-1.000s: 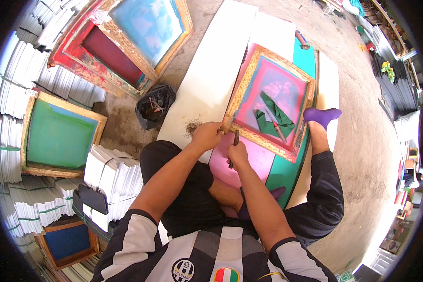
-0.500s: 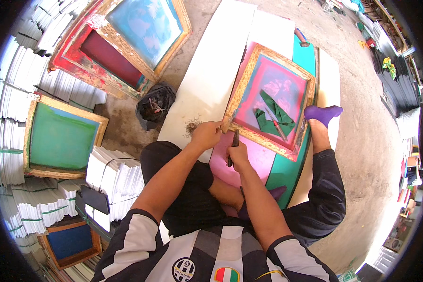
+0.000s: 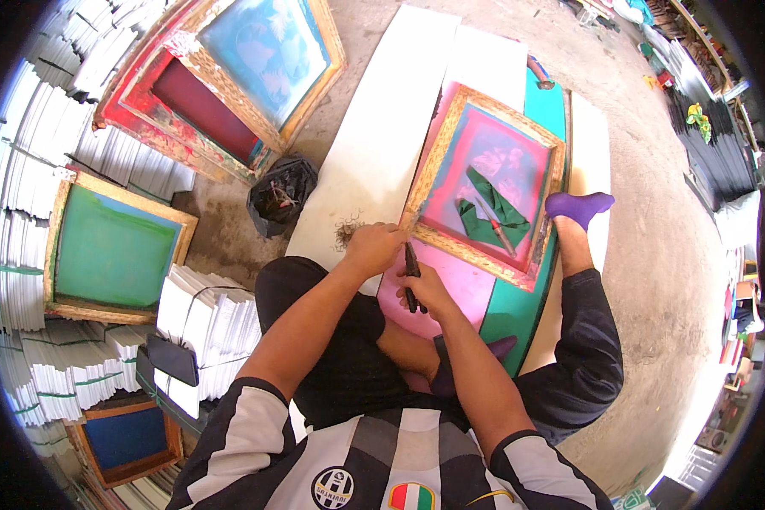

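In my right hand [image 3: 431,291] is a pair of black pliers [image 3: 411,265], its jaws raised to the near left corner of a wooden screen-printing frame [image 3: 466,247]. My left hand [image 3: 374,251] is closed at that same corner, fingertips against the wood. What the pliers' tips touch is too small to tell. The frame lies tilted on the boards, its mesh stained pink and blue. On the mesh rest a folded dark green cloth [image 3: 507,205] and a red-handled tool [image 3: 503,237]. A small heap of thin dark curled scraps [image 3: 348,231] lies beside my left hand.
Long white boards [image 3: 361,144] and a pink sheet [image 3: 440,276] support the frame. A black plastic bag [image 3: 282,194] stands left of them. More screens [image 3: 119,242] lean against stacked white paper [image 3: 17,178]. My purple-socked foot [image 3: 580,204] is right of the frame.
The pliers have swung from upright to leaning left, closer to my left fingers, and my right hand has turned with its fingers loosened. The left hand has shifted slightly right.
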`<action>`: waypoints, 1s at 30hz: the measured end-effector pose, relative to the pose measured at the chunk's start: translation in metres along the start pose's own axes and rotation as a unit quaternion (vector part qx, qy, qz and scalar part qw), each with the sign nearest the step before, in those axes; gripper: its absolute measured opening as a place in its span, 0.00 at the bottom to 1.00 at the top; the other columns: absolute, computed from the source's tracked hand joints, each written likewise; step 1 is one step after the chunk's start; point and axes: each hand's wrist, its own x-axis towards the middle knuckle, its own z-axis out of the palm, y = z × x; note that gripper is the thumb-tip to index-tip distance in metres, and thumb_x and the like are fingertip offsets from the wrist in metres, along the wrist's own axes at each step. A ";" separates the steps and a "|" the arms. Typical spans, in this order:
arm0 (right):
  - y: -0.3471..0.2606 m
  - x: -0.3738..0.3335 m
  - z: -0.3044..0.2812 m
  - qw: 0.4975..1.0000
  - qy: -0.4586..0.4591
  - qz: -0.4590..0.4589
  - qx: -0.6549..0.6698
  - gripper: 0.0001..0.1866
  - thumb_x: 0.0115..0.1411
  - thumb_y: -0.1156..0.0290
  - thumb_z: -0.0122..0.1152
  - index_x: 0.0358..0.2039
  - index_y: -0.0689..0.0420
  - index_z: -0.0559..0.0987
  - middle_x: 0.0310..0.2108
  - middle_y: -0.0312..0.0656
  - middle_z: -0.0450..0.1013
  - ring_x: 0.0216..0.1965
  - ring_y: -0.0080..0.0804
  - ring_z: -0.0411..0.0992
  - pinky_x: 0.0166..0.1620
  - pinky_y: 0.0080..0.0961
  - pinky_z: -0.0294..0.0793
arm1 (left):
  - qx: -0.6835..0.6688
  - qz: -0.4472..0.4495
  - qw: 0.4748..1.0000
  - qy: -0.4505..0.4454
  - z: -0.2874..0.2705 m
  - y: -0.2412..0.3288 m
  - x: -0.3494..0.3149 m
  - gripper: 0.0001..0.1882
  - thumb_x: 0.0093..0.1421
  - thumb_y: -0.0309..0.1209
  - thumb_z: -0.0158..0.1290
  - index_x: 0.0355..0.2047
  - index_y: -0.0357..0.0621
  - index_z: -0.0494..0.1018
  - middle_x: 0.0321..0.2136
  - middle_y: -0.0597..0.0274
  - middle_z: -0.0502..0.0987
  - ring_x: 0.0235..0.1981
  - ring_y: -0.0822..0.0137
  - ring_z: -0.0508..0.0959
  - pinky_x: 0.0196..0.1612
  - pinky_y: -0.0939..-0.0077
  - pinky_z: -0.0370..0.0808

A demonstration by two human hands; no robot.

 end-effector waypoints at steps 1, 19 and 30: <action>-0.003 -0.002 0.000 1.000 0.000 0.002 -0.002 0.14 0.59 0.76 0.57 0.46 0.64 0.72 0.26 0.48 0.74 0.23 0.35 0.75 0.24 0.30 0.76 | -0.004 -0.010 1.000 0.008 0.002 -0.002 -0.001 0.10 0.59 0.35 0.56 0.40 0.52 0.82 0.36 0.59 0.82 0.40 0.53 0.82 0.43 0.57 0.79; 0.015 0.040 -0.021 0.991 0.130 0.029 -0.013 0.11 0.61 0.72 0.55 0.40 0.67 0.72 0.24 0.49 0.71 0.20 0.38 0.73 0.22 0.35 0.77 | 0.028 -0.348 0.931 -0.103 -0.014 -0.032 -0.001 0.11 0.58 0.33 0.58 0.38 0.41 0.83 0.41 0.49 0.84 0.44 0.50 0.85 0.45 0.58 0.81; -0.002 0.030 0.000 0.964 0.239 0.036 -0.108 0.09 0.59 0.73 0.48 0.33 0.65 0.74 0.21 0.49 0.73 0.16 0.39 0.73 0.16 0.37 0.70 | -0.032 -0.304 0.946 -0.106 -0.014 -0.018 0.002 0.18 0.60 0.45 0.58 0.40 0.45 0.83 0.39 0.49 0.84 0.43 0.49 0.83 0.47 0.54 0.79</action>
